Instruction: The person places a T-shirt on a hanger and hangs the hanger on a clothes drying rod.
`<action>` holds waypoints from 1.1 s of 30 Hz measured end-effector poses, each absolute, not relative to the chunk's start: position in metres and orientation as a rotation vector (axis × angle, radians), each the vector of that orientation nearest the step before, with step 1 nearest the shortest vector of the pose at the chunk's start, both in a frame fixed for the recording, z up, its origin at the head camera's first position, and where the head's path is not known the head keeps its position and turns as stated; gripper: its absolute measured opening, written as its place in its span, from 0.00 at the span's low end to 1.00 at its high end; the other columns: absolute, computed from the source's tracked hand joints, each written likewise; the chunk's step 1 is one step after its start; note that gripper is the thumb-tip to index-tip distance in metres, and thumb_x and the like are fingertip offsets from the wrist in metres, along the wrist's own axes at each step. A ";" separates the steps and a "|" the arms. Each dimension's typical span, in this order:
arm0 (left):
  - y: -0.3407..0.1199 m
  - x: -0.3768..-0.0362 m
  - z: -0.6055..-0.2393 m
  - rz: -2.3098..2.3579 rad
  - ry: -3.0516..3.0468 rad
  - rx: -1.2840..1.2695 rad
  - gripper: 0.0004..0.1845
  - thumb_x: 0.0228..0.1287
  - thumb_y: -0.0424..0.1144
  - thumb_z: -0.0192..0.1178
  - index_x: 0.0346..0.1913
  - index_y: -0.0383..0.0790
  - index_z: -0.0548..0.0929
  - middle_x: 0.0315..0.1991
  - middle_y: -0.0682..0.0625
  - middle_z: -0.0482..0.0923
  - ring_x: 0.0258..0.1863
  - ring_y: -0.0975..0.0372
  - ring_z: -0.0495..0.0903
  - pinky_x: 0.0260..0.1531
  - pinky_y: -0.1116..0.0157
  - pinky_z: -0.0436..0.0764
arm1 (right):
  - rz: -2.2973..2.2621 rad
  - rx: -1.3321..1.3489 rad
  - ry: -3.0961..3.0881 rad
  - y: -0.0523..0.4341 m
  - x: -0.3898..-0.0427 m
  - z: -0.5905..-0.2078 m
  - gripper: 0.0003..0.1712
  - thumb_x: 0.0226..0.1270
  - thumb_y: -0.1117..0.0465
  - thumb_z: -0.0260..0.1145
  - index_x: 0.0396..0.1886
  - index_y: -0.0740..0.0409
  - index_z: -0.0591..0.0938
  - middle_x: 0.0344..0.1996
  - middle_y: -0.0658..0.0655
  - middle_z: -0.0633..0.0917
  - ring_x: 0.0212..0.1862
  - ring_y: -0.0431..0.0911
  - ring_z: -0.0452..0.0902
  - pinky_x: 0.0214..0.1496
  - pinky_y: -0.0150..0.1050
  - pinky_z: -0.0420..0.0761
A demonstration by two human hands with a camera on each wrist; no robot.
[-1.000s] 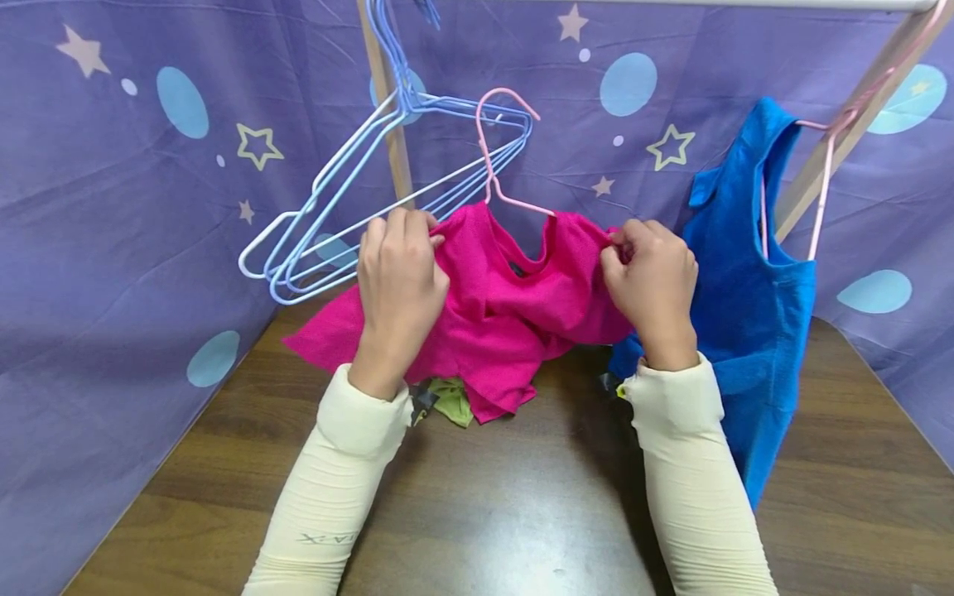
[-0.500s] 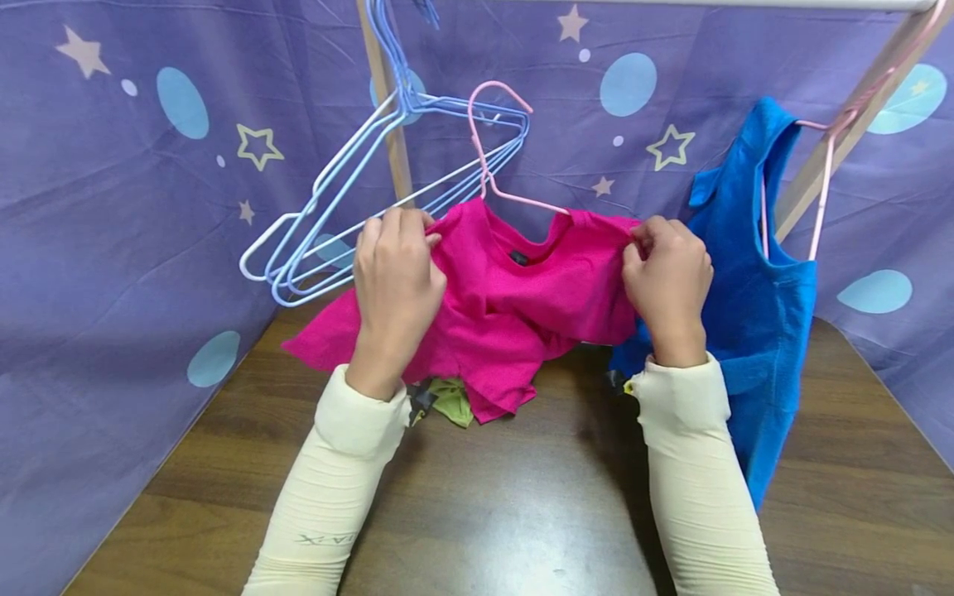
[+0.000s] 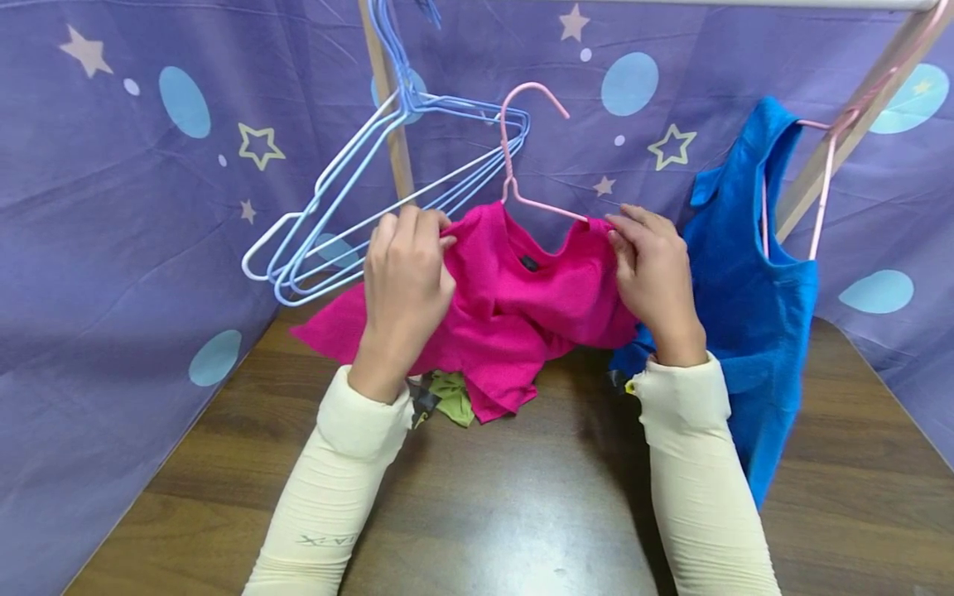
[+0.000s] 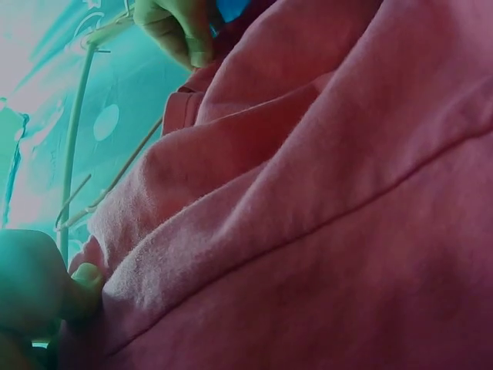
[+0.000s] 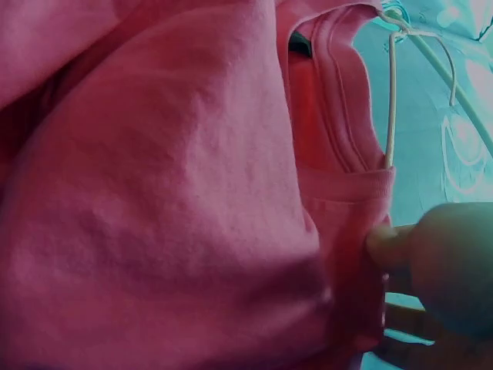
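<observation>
A magenta T-shirt (image 3: 514,306) hangs between the two hands, with a pink wire hanger (image 3: 510,172) inside its shoulders. The hanger's hook stands up through the neckline, where a dark label shows at the back. My left hand (image 3: 406,281) pinches the shirt's left shoulder; in the left wrist view its thumb (image 4: 86,276) presses on the cloth. Beside the neckline, my right hand (image 3: 654,277) holds the other shoulder. Its thumb (image 5: 383,245) lies on the front of the cloth in the right wrist view, fingers behind. The hanger's lower part is hidden by the shirt.
Several blue and white hangers (image 3: 301,223) hang close behind the left hand. A blue sleeveless garment (image 3: 753,331) hangs at the right, just past the right hand. Green cloth (image 3: 450,400) lies under the shirt on the wooden table (image 3: 507,505). A white rail (image 3: 671,3) crosses the top.
The right hand first drew the shoulder outward, then came back left toward the neckline with straighter fingers. The pink hanger has shifted right, and the left hand slightly right too.
</observation>
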State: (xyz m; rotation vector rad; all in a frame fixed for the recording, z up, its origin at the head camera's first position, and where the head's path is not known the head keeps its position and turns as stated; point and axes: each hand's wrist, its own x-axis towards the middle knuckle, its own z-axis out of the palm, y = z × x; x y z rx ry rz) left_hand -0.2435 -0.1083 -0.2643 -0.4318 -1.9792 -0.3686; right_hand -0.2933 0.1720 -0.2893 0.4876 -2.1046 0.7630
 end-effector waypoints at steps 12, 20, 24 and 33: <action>-0.109 -0.244 -0.265 -0.381 -2.015 -0.344 0.05 0.64 0.28 0.64 0.41 0.29 0.83 0.36 0.38 0.81 0.29 0.44 0.72 0.34 0.50 0.73 | 0.684 0.424 -1.984 0.168 -0.298 -0.294 0.08 0.73 0.66 0.65 0.41 0.66 0.89 0.42 0.62 0.90 0.48 0.60 0.83 0.53 0.55 0.80; -0.111 -0.244 -0.266 -0.375 -2.032 -0.328 0.05 0.64 0.27 0.64 0.42 0.29 0.83 0.36 0.37 0.81 0.30 0.43 0.72 0.36 0.49 0.74 | 0.696 0.298 -2.023 0.172 -0.301 -0.299 0.08 0.72 0.67 0.64 0.41 0.68 0.88 0.41 0.67 0.88 0.47 0.62 0.84 0.52 0.58 0.80; -0.110 -0.244 -0.266 -0.380 -2.028 -0.348 0.05 0.65 0.27 0.63 0.41 0.29 0.83 0.37 0.38 0.81 0.30 0.44 0.72 0.34 0.50 0.74 | 0.726 0.295 -2.058 0.173 -0.301 -0.297 0.12 0.69 0.69 0.62 0.46 0.68 0.87 0.45 0.67 0.88 0.50 0.62 0.84 0.55 0.58 0.80; -0.101 -0.246 -0.269 -0.357 -2.005 -0.403 0.03 0.64 0.26 0.63 0.39 0.30 0.82 0.35 0.39 0.80 0.31 0.45 0.74 0.35 0.51 0.74 | 0.801 0.407 -1.974 0.165 -0.289 -0.286 0.17 0.71 0.70 0.56 0.53 0.67 0.86 0.50 0.65 0.87 0.54 0.59 0.83 0.60 0.55 0.80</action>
